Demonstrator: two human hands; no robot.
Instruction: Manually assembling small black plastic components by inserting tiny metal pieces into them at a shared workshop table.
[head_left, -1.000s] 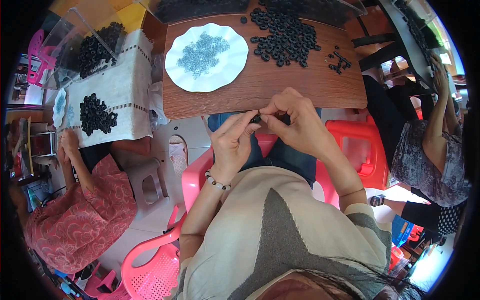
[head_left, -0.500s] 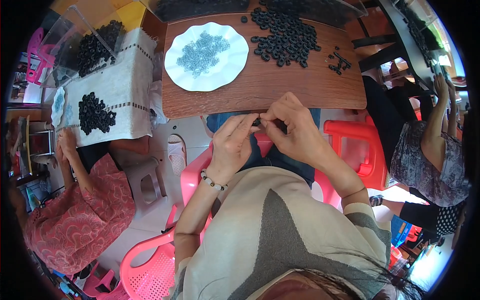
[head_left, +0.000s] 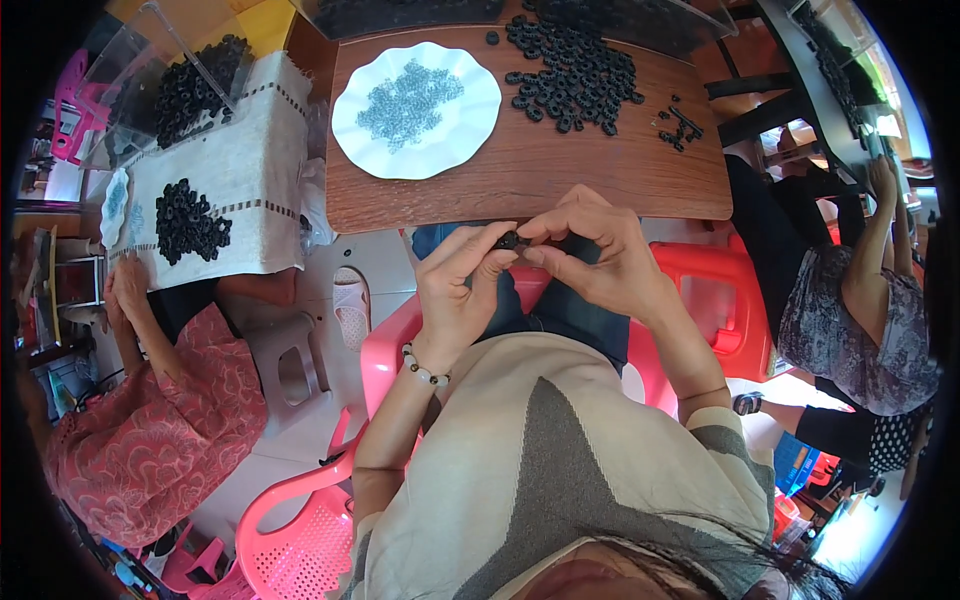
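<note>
Just off the near edge of the wooden table, my left hand pinches a small black ring-shaped part between thumb and fingertips. My right hand meets it from the other side, thumb and forefinger closed at the part; whether a tiny second piece sits between them is too small to tell. On the table, a white wavy-rimmed plate bears a heap of small clear pieces. To its right spreads a pile of similar black parts.
A few loose black pieces lie at the table's right. Clear bins stand along its far edge. At left, a person in red sits by a cloth-covered table with black parts. Another person works at right, beside a red stool.
My right fingers have drawn slightly back to the right and spread from a tight curl, so the black part shows more plainly. My left hand has turned a little, still pinching it.
</note>
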